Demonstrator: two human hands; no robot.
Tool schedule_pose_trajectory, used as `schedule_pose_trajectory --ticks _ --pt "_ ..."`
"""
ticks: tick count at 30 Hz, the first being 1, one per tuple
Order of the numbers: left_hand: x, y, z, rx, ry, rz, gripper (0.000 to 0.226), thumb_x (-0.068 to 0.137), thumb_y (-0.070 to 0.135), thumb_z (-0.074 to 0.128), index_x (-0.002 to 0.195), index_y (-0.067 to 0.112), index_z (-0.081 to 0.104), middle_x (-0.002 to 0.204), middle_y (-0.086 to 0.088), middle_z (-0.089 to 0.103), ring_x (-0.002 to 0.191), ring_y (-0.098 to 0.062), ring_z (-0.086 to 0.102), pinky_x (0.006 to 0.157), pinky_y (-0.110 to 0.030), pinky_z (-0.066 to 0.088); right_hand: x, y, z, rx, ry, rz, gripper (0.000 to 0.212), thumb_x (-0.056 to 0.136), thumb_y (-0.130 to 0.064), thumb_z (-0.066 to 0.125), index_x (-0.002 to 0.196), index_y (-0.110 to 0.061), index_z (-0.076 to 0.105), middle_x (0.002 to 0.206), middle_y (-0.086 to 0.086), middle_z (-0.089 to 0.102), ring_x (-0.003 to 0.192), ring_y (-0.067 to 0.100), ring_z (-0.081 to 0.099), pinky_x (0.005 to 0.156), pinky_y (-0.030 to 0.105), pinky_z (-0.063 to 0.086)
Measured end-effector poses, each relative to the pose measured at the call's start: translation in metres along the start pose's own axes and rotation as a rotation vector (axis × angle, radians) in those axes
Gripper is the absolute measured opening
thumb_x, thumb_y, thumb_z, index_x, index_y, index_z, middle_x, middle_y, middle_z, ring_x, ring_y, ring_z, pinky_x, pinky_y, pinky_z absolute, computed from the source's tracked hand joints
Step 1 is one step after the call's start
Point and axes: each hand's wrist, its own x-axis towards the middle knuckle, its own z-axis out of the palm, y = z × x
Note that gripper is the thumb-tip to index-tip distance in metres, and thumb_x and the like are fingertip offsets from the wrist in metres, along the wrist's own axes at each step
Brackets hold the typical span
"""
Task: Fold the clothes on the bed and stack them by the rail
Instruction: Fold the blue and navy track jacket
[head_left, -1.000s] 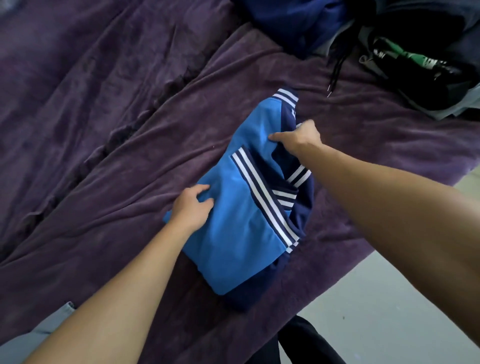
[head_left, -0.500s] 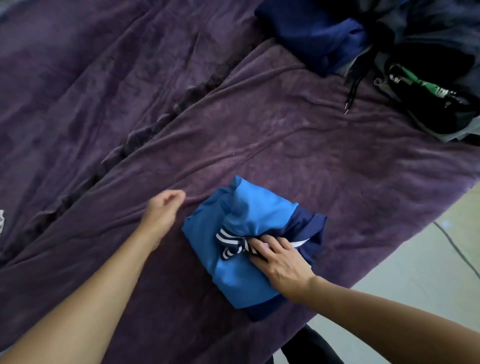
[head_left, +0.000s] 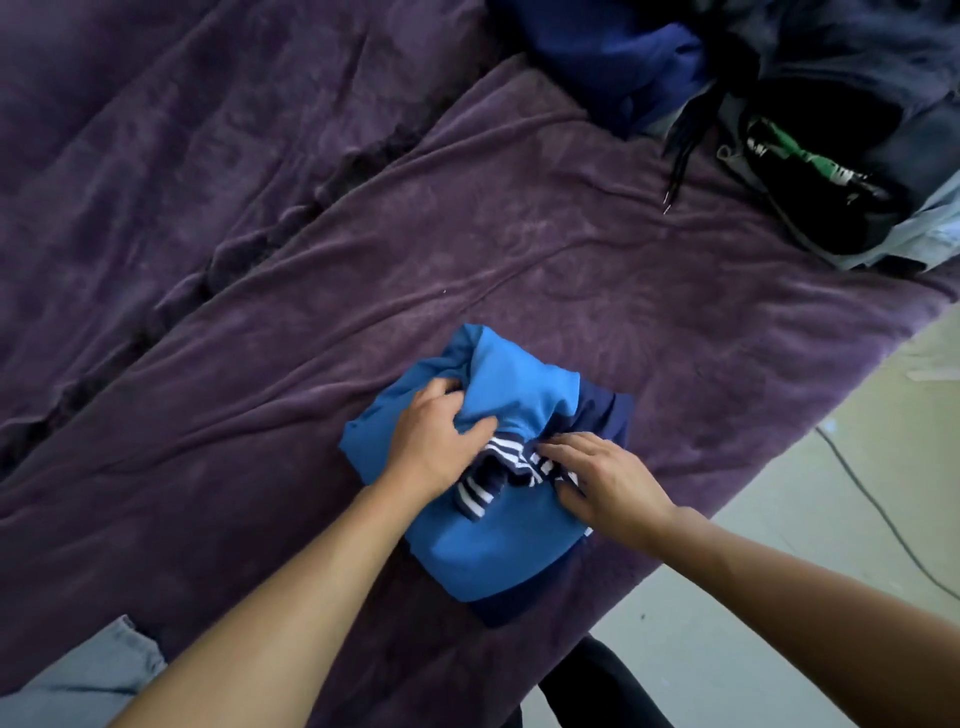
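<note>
- Near the floor-side edge of the bed (head_left: 260, 270), on its purple blanket (head_left: 597, 291), a blue garment (head_left: 498, 551) lies gathered into a compact bundle of light blue and navy panels.
- The left hand (head_left: 431, 447) grips the upper light-blue flap, its fingers (head_left: 441, 388) curled into the cloth and the thumb bearing on the fold.
- The right hand (head_left: 608, 483) lies over the bundle's middle, its fingers (head_left: 566, 448) fairly straight and pressing on the striped trim (head_left: 478, 493), which bunches up between the two hands.
- The step in hand looks like the last fold or tuck of this piece: it is already small, but the trim is rumpled and the top flap puffs up rather than lying flat.
- The next move probably calls for smoothing or tucking the trim under the flap and pressing the bundle flat. Both hands can then lift it together so that it does not spring open.
- No rail is in view, so where the stack will go cannot be told.
- A pile of dark clothes (head_left: 831, 104) lies at the far right corner of the bed, well apart from the bundle and seemingly unfolded, so much of the task appears to remain.
- A grey cloth (head_left: 88, 670) shows at the lower left, and the floor (head_left: 779, 597) runs along the right.
</note>
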Motion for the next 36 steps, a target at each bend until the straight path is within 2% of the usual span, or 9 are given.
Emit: schedule_pose_trajectory --ticks 2,6,10,14,18,22,26,32,36 --pt "0.004 0.006 -0.023 -0.280 0.046 -0.086 0.010 0.082 0.010 0.066 0.090 0.005 0.065 0.087 -0.004 0.065 0.077 -0.013 0.055 0.072 -0.028 0.044 0.003 0.010 -0.006 -0.119 0.098 0.045 0.068 0.070 -0.031 0.072 0.134 -0.017 0.054 0.132 0.006 0.056 0.121 0.029 0.052 0.091 0.041 0.042" --pt "-0.005 0.004 -0.077 -0.725 -0.096 -0.148 0.018 0.075 -0.010 0.061 0.089 -0.002 0.053 0.073 -0.008 0.059 0.066 -0.017 0.055 0.061 -0.029 0.045 0.015 0.017 -0.034 -0.122 0.180 0.311 0.085 0.070 -0.024 0.069 0.147 -0.029 0.033 0.147 0.009 0.041 0.135 0.032 0.039 0.102 0.045 0.032" --pt "-0.021 -0.014 -0.107 -0.845 -0.194 -0.195 0.031 0.078 -0.016 0.057 0.092 0.012 0.058 0.082 -0.005 0.068 0.070 -0.014 0.065 0.059 -0.023 0.054 0.008 -0.003 -0.058 0.051 0.314 -0.031 0.058 0.074 -0.009 0.046 0.129 -0.019 0.061 0.118 0.001 0.066 0.097 0.027 0.064 0.076 0.031 0.053" --pt "-0.033 -0.057 -0.087 -0.319 0.047 -0.238 0.049 0.072 -0.013 0.070 0.111 0.013 0.055 0.102 -0.009 0.063 0.088 -0.019 0.063 0.071 -0.024 0.049 -0.035 -0.033 -0.032 -0.144 0.258 -0.321 0.036 0.087 -0.020 0.048 0.115 -0.025 0.070 0.138 0.003 0.055 0.113 0.026 0.060 0.077 0.031 0.050" --pt "-0.038 -0.081 -0.052 0.369 0.084 0.028 0.116 0.066 0.019 0.083 0.152 0.026 0.006 0.154 -0.010 0.021 0.138 -0.029 0.031 0.106 -0.046 0.037 -0.036 -0.047 0.003 0.028 -0.207 -0.113 0.035 0.092 -0.050 0.047 0.101 -0.028 0.073 0.143 -0.002 0.050 0.131 0.017 0.046 0.092 0.035 0.047" --pt "-0.006 -0.085 -0.059 0.722 -0.030 0.146 0.138 0.061 0.045 0.082 0.141 0.034 -0.030 0.160 -0.008 -0.011 0.147 -0.027 0.001 0.116 -0.048 0.015 0.005 -0.023 0.001 0.123 0.087 0.223 0.048 0.072 -0.066 0.063 0.098 -0.026 0.060 0.100 -0.008 0.062 0.097 0.017 0.057 0.078 0.031 0.044" --pt "0.019 -0.072 -0.058 0.887 -0.104 0.246 0.125 0.072 0.041 0.069 0.136 0.033 -0.038 0.157 -0.010 -0.023 0.146 -0.025 -0.017 0.119 -0.044 -0.001 0.044 -0.012 0.009 0.228 -0.201 0.341 0.114 0.061 -0.072 0.070 0.151 -0.029 0.014 0.154 -0.004 0.026 0.140 0.016 0.025 0.110 0.043 0.031" --pt "0.005 -0.073 -0.063 0.955 0.168 0.785 0.088 0.077 0.004 0.060 0.151 0.019 0.016 0.155 -0.024 0.017 0.144 -0.039 0.018 0.113 -0.056 0.023 0.010 -0.052 0.041 -0.042 0.142 0.139 0.072 0.088 -0.039 0.047 0.150 -0.012 0.024 0.157 0.014 0.022 0.144 0.030 0.024 0.107 0.053 0.036" --pt "-0.003 -0.087 -0.047 1.086 0.009 0.939 0.072 0.085 -0.004 0.022 0.152 0.020 0.016 0.154 -0.020 0.021 0.142 -0.037 0.022 0.112 -0.056 0.027 -0.008 -0.070 0.076 -0.109 0.132 0.179 0.085 0.090 -0.066 0.036 0.151 -0.010 0.019 0.158 0.019 0.015 0.147 0.034 0.010 0.113 0.057 0.020"
